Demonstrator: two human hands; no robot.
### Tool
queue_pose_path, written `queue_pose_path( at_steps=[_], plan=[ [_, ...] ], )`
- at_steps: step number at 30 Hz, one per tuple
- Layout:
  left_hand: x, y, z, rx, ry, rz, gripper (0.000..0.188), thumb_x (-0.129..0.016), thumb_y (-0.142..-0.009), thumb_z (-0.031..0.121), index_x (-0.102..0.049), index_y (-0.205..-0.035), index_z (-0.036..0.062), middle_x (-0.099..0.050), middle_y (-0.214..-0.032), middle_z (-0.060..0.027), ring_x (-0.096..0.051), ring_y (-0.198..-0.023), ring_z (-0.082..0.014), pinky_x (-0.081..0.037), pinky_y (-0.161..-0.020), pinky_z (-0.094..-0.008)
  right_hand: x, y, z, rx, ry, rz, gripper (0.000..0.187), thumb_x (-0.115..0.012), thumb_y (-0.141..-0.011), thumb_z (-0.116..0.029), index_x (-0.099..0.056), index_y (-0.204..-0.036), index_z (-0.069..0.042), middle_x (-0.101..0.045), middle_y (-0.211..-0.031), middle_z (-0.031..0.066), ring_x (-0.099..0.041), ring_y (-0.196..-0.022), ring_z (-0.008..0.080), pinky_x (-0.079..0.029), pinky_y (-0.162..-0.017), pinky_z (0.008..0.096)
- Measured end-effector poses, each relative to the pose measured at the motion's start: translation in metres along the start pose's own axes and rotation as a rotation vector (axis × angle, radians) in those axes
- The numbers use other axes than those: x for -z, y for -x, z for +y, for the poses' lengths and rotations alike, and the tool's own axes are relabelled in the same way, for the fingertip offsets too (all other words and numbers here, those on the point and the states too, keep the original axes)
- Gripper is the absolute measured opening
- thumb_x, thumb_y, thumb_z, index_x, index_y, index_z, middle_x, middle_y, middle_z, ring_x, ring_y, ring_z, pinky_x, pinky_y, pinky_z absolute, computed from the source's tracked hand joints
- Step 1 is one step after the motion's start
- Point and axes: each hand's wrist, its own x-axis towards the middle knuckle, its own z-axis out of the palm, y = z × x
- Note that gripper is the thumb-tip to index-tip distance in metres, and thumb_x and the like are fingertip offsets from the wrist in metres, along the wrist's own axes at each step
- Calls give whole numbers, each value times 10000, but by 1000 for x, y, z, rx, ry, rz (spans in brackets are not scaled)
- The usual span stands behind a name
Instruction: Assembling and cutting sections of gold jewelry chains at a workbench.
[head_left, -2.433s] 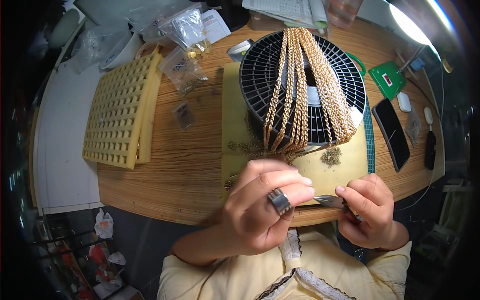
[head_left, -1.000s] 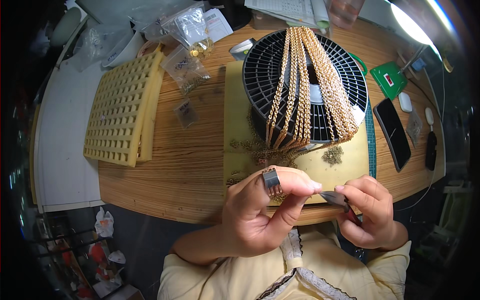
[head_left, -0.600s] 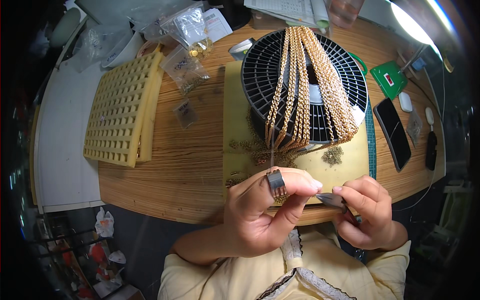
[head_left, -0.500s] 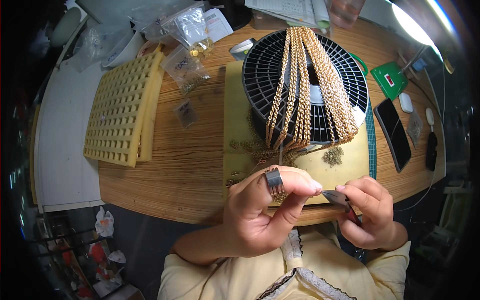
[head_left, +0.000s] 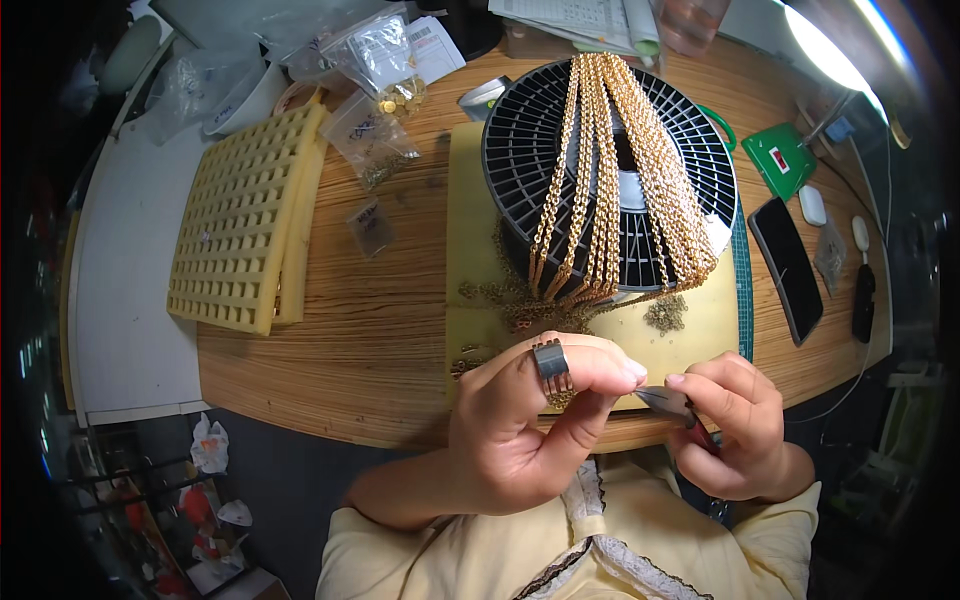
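Observation:
My right hand (head_left: 735,425) is closed round a pair of pliers (head_left: 668,402) with dark jaws and red handles. The jaw tips point left and meet the fingertips of my left hand (head_left: 540,415). Thumb and forefinger of that hand are pinched together; whatever lies between them is too small to make out. A slotted dark metal ring tool (head_left: 551,362) sits on a left finger. Just beyond my hands, gold chains (head_left: 655,170) hang in many strands over a black spool (head_left: 510,130). Small gold rings (head_left: 665,314) lie in a heap on the yellow mat (head_left: 625,345).
A yellow slotted tray (head_left: 235,220) stands at the left, near small clear bags of parts (head_left: 370,135). To the right lie a phone (head_left: 787,268), a green square object (head_left: 778,162) and a white case (head_left: 812,206). A lamp (head_left: 835,60) shines from the far right.
The plier tips have shifted slightly left and down against my left fingertips. My right hand has moved a little left with them; the left hand keeps its pinch.

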Motion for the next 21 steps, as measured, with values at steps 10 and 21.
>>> queue_pose_path(
  at_steps=[10, 21],
  plan=[
    [-7, -7, -5, -14, -263, 198, 169, -645, -855, -34, -659, -1019, 3, -682, -880, -143, -688, -748, -256, -547, -662, -318, 3, 0, 1, 85, 222, 160, 529, -668, -553, 6, -653, -1082, 36, -589, -815, 105, -531, -643, 243, -432, -574, 335],
    [-23, -29, -21, 22, -395, 213, 162, -749, -853, 76, -686, -913, -61, -690, -788, -144, -640, -618, -182, -501, -581, -285, 0, -2, 2, 118, 259, 152, 521, -677, -550, 6, -660, -1070, 37, -591, -833, 114, -535, -645, 253, -430, -570, 343]
  ],
)
